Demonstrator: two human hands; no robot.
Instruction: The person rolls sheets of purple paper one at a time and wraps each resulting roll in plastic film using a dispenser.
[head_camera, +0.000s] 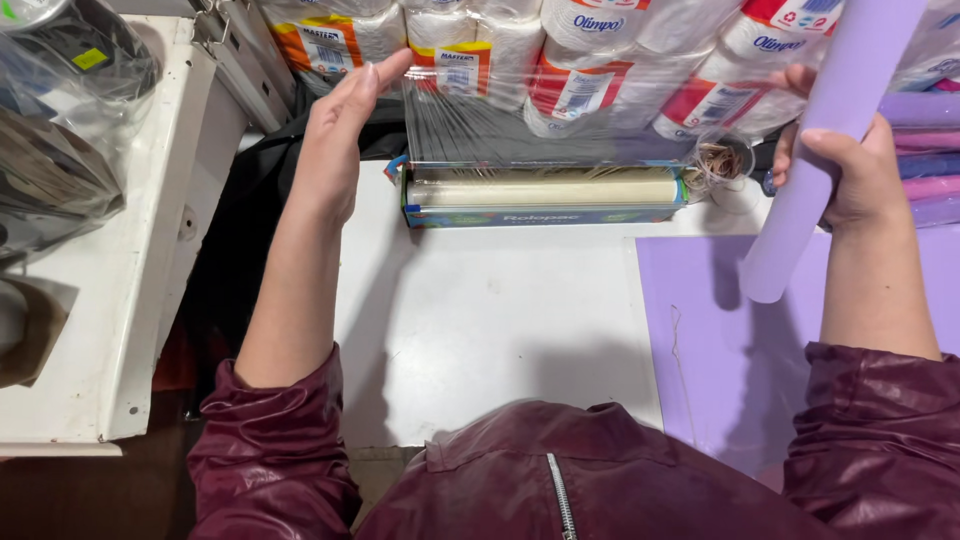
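My right hand (845, 165) grips a rolled tube of lilac paper (835, 130) held slanted above the white table (480, 320). My left hand (335, 135) is raised with fingers together, pinching the edge of a sheet of clear cling film (530, 115) pulled upward. The film comes from a roll in a long blue-green dispenser box (545, 198) lying at the table's back edge. A flat lilac sheet (740, 360) lies on the table's right side under my right forearm.
Wrapped packs of toilet paper rolls (600, 50) are stacked behind the box. More coloured paper rolls (925, 150) lie at the far right. A small cup of rubber bands (720, 160) stands by the box. A white shelf (130, 250) with bagged items stands at the left.
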